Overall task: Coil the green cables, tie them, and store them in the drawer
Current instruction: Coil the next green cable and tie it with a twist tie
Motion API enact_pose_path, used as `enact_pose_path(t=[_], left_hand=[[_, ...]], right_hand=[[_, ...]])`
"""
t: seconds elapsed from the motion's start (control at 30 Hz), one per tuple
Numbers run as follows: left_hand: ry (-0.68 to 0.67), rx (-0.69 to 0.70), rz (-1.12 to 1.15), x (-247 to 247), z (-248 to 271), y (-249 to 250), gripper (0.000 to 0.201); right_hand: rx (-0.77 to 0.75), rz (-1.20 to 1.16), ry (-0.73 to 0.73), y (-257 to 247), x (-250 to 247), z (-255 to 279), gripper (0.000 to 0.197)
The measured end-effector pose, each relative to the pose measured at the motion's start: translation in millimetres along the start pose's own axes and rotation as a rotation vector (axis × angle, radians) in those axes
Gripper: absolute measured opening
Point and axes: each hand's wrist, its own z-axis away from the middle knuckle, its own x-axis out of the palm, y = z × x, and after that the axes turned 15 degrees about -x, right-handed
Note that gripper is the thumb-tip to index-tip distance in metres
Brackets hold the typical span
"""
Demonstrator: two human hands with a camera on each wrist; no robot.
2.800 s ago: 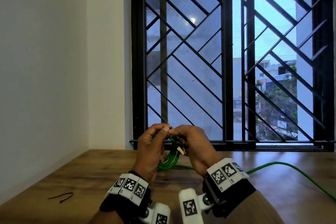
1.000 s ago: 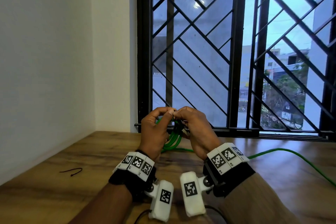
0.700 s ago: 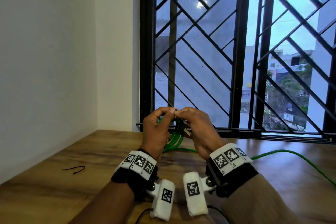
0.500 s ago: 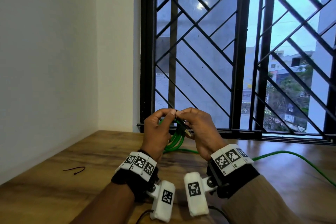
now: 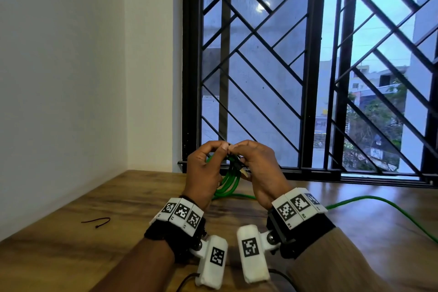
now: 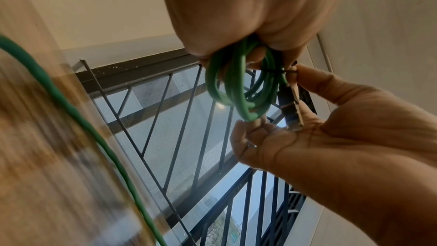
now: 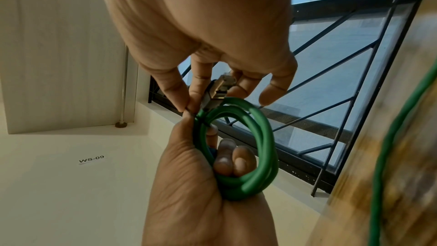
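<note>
- Wood-grain bench [image 5: 71,256] set in a corner, white wall on the left, barred window [image 5: 308,66] straight ahead; both hands are raised above it, near the window sill
- Left hand [image 5: 203,173] curls round the green cable coil [image 7: 236,149], fingers through the loops; right hand [image 5: 258,173] pinches a thin black tie [image 6: 275,71] at the top of the coil, with the cable's plug [image 6: 292,108] lying against its palm
- Step in hand, as I judge it: tying — coiling of this cable looks finished, storing not begun
- Next move calls for a steady left grip while the right cinches the tie snug; loops could spring loose if the grip eases
- Another green cable [image 5: 379,211] trails off across the bench to the right, and a spare black tie [image 5: 96,221] lies well apart on the left
- Room is open on both sides — only the window bars ahead crowd the hands; no drawer is in view
</note>
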Motion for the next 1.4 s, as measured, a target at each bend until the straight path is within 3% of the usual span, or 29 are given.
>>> enact_pose_path(t=[0.43, 0.63, 1.4], left_hand=[[0.002, 0.025, -0.001, 1.2, 2.6, 1.4, 0.012], [0.011, 0.06, -0.037, 0.5, 0.3, -1.5, 0.011], [0.016, 0.024, -0.007, 1.0, 1.0, -1.6, 0.012]], right_hand=[[0.045, 0.031, 0.042, 1.6, 0.7, -0.9, 0.008], [0.034, 0.01, 0.026, 1.3, 1.0, 0.7, 0.015], [0.029, 0.022, 0.03, 4.9, 2.5, 1.2, 0.012]])
